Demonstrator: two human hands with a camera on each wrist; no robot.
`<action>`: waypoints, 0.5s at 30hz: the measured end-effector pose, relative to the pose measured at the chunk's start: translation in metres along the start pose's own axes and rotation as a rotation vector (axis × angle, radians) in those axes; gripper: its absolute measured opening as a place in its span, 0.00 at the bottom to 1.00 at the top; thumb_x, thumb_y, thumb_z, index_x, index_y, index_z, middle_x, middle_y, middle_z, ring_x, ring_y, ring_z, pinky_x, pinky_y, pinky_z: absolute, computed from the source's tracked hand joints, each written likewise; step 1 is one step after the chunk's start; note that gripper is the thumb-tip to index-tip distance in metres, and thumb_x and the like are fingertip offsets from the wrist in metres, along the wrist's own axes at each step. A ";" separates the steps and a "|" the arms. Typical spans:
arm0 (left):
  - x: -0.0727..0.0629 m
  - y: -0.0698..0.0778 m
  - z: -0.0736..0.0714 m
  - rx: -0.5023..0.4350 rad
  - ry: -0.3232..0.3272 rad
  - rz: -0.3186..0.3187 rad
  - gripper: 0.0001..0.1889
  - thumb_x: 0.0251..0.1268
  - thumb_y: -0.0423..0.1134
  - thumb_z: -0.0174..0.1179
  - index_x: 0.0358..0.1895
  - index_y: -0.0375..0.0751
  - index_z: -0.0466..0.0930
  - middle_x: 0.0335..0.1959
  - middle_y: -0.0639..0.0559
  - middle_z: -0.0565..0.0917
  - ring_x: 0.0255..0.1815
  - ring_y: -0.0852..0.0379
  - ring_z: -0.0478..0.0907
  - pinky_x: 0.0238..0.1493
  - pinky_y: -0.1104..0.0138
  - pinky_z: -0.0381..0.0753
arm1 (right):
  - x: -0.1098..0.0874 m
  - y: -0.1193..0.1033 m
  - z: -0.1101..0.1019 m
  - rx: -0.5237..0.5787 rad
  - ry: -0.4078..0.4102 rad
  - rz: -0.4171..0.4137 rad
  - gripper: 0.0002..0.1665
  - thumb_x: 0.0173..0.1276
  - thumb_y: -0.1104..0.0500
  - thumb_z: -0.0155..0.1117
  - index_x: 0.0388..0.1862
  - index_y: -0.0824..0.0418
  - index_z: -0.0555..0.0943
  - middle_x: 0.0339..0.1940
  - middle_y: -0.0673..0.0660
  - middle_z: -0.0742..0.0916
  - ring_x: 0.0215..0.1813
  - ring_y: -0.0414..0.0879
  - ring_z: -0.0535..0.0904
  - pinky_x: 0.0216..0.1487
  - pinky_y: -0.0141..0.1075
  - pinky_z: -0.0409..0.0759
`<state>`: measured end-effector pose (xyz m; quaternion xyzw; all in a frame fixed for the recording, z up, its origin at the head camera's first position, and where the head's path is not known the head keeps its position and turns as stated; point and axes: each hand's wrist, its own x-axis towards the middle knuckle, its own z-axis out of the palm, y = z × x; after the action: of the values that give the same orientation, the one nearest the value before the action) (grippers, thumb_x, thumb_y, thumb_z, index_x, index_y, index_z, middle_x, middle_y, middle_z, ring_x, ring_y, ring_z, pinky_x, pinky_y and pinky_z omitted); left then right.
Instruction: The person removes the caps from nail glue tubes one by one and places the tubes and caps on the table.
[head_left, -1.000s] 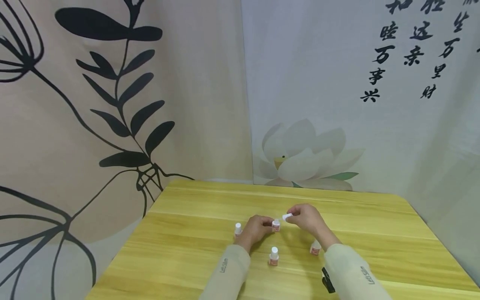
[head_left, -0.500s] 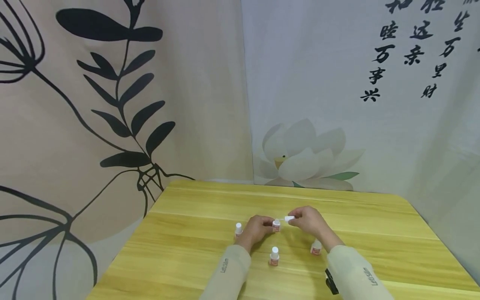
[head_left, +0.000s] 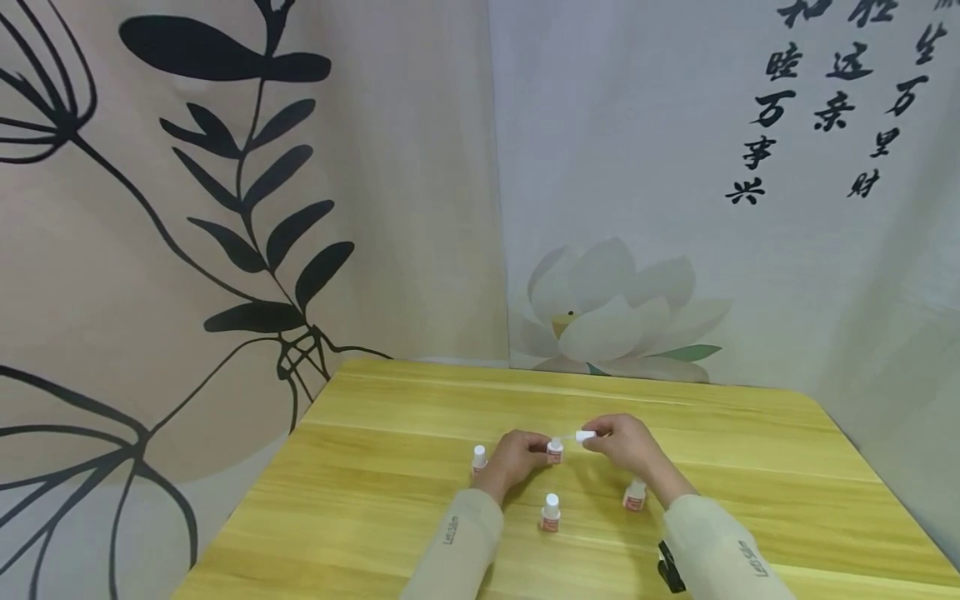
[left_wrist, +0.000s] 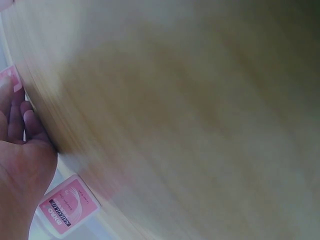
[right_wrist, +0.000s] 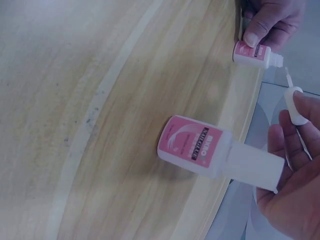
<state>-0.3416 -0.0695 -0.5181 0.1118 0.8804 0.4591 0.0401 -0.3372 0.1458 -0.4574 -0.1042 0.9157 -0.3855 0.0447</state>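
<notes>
On the table, my left hand [head_left: 516, 458] grips a small white nail glue bottle [head_left: 555, 452] with a pink label; its neck is uncapped. My right hand [head_left: 628, 442] pinches the white brush cap [head_left: 586, 436] just right of that bottle. In the right wrist view the thin brush [right_wrist: 288, 77] points at the bottle's mouth, slightly apart from it. The left wrist view catches the left hand [left_wrist: 27, 165] at its edge, with only part of the held bottle [left_wrist: 10, 79] showing.
Capped nail glue bottles stand around the hands: one [head_left: 479, 460] beside the left wrist, one [head_left: 551, 514] nearer the front, one [head_left: 634, 496] below the right forearm. A black object [head_left: 669, 567] lies by the right sleeve. A printed curtain [head_left: 420, 208] hangs behind the wooden table [head_left: 420, 400].
My right hand has drawn the brush cap a little to the right, away from the bottle's neck, and the cap lies more level. The left hand keeps its grip on the bottle.
</notes>
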 end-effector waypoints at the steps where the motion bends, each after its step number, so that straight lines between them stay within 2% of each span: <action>1: 0.000 0.000 0.000 -0.002 -0.001 -0.001 0.09 0.61 0.42 0.69 0.44 0.47 0.88 0.42 0.57 0.87 0.49 0.55 0.82 0.56 0.57 0.78 | 0.000 0.001 0.000 0.011 0.001 -0.003 0.13 0.67 0.59 0.68 0.49 0.61 0.86 0.42 0.53 0.86 0.43 0.47 0.79 0.44 0.45 0.80; 9: -0.001 0.001 0.001 -0.002 0.000 -0.004 0.09 0.62 0.42 0.69 0.45 0.48 0.88 0.43 0.57 0.87 0.49 0.55 0.81 0.57 0.57 0.78 | -0.003 0.006 -0.003 0.114 0.004 -0.025 0.18 0.72 0.59 0.63 0.58 0.63 0.81 0.46 0.55 0.86 0.46 0.48 0.79 0.45 0.44 0.80; 15: -0.001 0.000 0.001 -0.004 0.005 -0.003 0.10 0.62 0.41 0.69 0.45 0.47 0.88 0.42 0.58 0.87 0.49 0.56 0.81 0.57 0.57 0.78 | -0.003 0.011 -0.003 0.148 0.006 -0.020 0.17 0.72 0.59 0.63 0.57 0.62 0.82 0.45 0.54 0.86 0.46 0.48 0.79 0.45 0.43 0.80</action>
<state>-0.3402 -0.0691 -0.5186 0.1094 0.8798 0.4610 0.0389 -0.3361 0.1557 -0.4634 -0.1089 0.8838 -0.4528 0.0458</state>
